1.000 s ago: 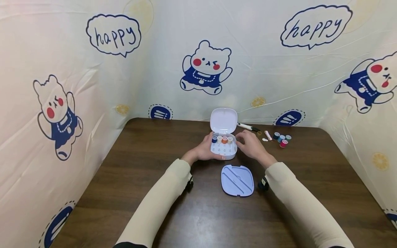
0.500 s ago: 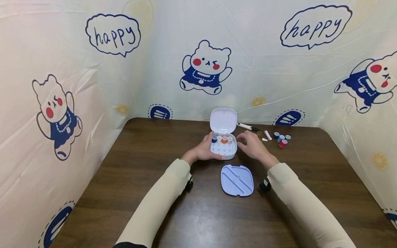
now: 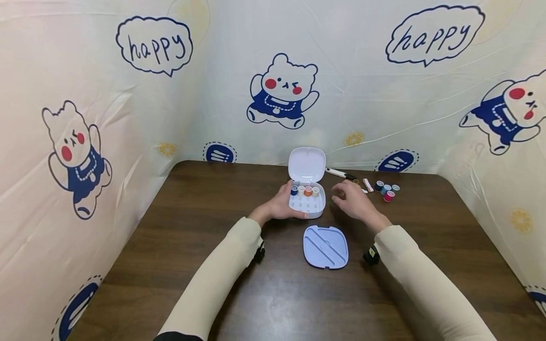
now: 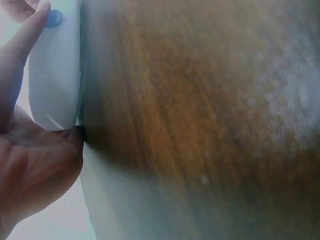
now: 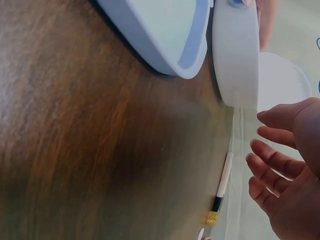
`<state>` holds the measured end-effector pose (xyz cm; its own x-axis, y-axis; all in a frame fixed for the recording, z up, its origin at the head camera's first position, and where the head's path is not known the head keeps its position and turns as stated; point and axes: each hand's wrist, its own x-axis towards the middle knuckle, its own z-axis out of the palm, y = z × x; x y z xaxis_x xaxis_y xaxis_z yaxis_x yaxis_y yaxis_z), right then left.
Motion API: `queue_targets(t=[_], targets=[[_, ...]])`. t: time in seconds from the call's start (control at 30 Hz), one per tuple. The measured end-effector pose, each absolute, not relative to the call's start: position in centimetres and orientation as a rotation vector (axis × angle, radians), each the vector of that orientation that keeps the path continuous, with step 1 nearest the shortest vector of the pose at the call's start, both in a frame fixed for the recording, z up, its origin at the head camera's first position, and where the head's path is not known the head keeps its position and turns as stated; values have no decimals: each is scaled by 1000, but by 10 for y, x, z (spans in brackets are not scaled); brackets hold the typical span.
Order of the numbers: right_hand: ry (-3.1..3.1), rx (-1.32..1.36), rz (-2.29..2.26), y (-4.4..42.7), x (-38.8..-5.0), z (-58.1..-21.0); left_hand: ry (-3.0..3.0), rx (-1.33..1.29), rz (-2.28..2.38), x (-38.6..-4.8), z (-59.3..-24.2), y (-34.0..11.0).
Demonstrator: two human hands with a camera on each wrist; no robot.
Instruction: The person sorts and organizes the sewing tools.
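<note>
My left hand (image 3: 279,204) grips the left side of a small white sewing box (image 3: 315,214), its thumb along the front. The box's lid (image 3: 306,163) stands raised at the back. A row of thread spools, navy (image 3: 294,190), white (image 3: 301,191), orange (image 3: 308,191) and cream (image 3: 315,192), stands at the rear of the peg insert. Small pegs show in front of them. Just right of the box and apart from it, my right hand (image 3: 351,201) has loosely bent fingers with nothing between them. A blue clasp (image 5: 239,3) shows on the box front.
Nearer me lies a flat lilac tray (image 3: 325,247) with a diagonal groove. Behind the right hand are a white-and-black pen-shaped tool (image 3: 339,174), a gold dimpled thimble (image 5: 212,218) and a small pink-and-white piece (image 3: 368,185). Several spools, including a red one (image 3: 389,196), cluster farther right.
My right hand has drawn back from the box's right side, moving slightly right. The left hand and the box have stayed in place.
</note>
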<state>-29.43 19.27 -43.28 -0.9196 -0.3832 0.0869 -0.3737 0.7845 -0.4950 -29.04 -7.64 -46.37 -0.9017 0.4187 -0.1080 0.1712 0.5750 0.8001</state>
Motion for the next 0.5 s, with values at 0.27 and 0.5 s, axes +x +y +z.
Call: queue_targets(t=[0.27, 0.5], targets=[[2960, -642, -823, 199, -292, -433, 2520, 492, 1241, -289, -463, -76], [3009, -670, -833, 209, -290, -434, 2506, 478, 1244, -290, -463, -77]])
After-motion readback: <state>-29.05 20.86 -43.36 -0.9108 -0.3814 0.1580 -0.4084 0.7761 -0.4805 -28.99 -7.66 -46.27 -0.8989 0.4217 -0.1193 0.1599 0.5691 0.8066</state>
